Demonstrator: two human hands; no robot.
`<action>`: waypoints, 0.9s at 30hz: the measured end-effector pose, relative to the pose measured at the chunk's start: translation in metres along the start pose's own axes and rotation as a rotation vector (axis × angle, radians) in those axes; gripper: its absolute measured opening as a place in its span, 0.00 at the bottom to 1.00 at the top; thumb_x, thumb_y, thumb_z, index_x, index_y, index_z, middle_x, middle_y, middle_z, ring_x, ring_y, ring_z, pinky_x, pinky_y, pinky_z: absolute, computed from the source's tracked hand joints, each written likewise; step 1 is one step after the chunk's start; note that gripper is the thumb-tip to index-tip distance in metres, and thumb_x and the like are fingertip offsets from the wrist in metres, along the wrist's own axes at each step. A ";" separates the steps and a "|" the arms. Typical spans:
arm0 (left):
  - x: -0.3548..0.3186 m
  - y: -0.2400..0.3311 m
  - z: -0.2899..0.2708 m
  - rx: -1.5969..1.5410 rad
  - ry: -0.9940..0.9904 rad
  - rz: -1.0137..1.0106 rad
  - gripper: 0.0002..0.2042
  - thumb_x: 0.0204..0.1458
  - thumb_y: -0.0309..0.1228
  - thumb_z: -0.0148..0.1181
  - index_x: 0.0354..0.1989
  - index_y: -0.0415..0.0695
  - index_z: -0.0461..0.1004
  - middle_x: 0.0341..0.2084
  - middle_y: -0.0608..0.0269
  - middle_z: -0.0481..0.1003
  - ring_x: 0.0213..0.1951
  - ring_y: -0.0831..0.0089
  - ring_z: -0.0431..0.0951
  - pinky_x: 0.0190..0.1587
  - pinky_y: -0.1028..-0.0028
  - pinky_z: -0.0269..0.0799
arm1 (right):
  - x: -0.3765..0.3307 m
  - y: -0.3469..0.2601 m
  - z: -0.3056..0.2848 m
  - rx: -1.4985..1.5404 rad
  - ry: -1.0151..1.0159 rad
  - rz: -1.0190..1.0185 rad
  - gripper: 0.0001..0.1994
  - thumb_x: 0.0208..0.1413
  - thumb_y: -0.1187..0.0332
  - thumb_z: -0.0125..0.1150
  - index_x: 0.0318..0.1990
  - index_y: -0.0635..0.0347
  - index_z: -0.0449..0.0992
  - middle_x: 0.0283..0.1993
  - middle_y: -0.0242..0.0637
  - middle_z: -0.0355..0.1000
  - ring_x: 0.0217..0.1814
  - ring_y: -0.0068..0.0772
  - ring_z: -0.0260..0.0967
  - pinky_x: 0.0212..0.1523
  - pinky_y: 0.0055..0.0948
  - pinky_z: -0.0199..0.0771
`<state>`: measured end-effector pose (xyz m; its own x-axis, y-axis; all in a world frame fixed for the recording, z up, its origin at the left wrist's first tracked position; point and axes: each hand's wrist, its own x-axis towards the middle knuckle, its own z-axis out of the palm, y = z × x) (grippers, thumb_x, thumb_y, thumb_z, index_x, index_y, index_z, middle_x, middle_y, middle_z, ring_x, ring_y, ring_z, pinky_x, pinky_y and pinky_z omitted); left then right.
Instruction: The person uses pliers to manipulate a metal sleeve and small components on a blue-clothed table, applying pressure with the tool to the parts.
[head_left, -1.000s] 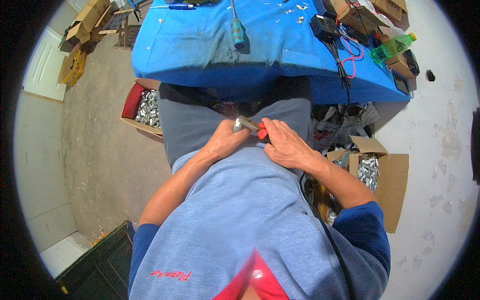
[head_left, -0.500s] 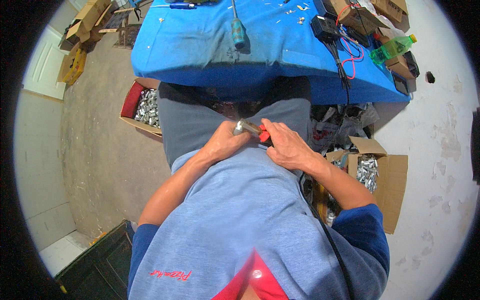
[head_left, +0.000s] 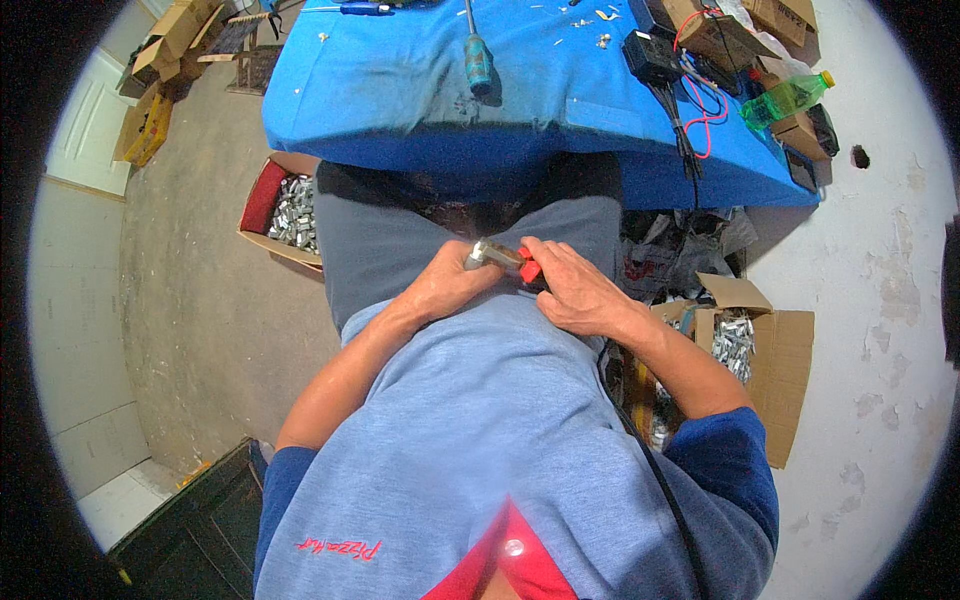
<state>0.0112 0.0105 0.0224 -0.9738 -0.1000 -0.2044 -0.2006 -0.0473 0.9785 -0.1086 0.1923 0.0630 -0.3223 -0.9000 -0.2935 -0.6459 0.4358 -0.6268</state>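
Over my lap, my left hand (head_left: 450, 286) is closed around a shiny silver metal part (head_left: 486, 252), with the thumb lying along its near side. My right hand (head_left: 582, 292) is closed on a tool with red grips (head_left: 529, 269), probably pliers. Its metal end points toward the silver part, and the two look to be touching. My fingers hide most of the tool and the lower side of the part, so the exact kind of each is unclear.
A blue-covered table (head_left: 380, 110) stands ahead, bearing a teal-handled screwdriver (head_left: 479, 68), a black adapter with cables (head_left: 650, 58) and a green bottle (head_left: 788, 99). Boxes of small metal parts stand on the floor at left (head_left: 268, 205) and right (head_left: 785, 375).
Both hands keep their grips over my lap in nearly the same place. Only a very slight shift of the view shows.
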 end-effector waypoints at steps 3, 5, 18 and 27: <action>0.000 0.002 -0.001 0.007 -0.012 -0.008 0.10 0.56 0.31 0.56 0.30 0.37 0.77 0.22 0.77 0.69 0.26 0.85 0.63 0.27 0.75 0.62 | 0.000 0.001 0.001 -0.002 0.033 -0.032 0.32 0.45 0.76 0.50 0.63 0.73 0.55 0.53 0.60 0.64 0.58 0.59 0.61 0.62 0.45 0.60; -0.001 0.004 -0.001 0.012 -0.017 -0.008 0.10 0.56 0.32 0.57 0.30 0.37 0.77 0.22 0.77 0.69 0.26 0.85 0.63 0.27 0.75 0.61 | 0.000 0.003 0.001 -0.005 0.035 -0.051 0.32 0.45 0.76 0.50 0.62 0.73 0.55 0.53 0.60 0.64 0.58 0.58 0.61 0.62 0.45 0.60; -0.001 0.004 -0.005 -0.001 -0.032 -0.044 0.10 0.56 0.34 0.57 0.32 0.39 0.78 0.21 0.76 0.69 0.26 0.85 0.62 0.27 0.76 0.60 | 0.003 0.010 0.005 0.053 0.062 -0.135 0.31 0.44 0.76 0.49 0.60 0.72 0.57 0.50 0.60 0.64 0.55 0.61 0.61 0.60 0.47 0.61; 0.000 0.003 -0.004 -0.002 -0.028 -0.041 0.10 0.56 0.34 0.57 0.33 0.39 0.78 0.22 0.76 0.70 0.26 0.85 0.62 0.27 0.76 0.61 | 0.004 0.009 0.009 -0.043 0.129 -0.116 0.27 0.46 0.76 0.50 0.58 0.70 0.58 0.49 0.59 0.65 0.53 0.59 0.62 0.56 0.48 0.63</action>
<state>0.0110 0.0064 0.0256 -0.9674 -0.0700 -0.2435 -0.2401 -0.0530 0.9693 -0.1093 0.1920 0.0496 -0.3281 -0.9365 -0.1238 -0.7124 0.3314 -0.6187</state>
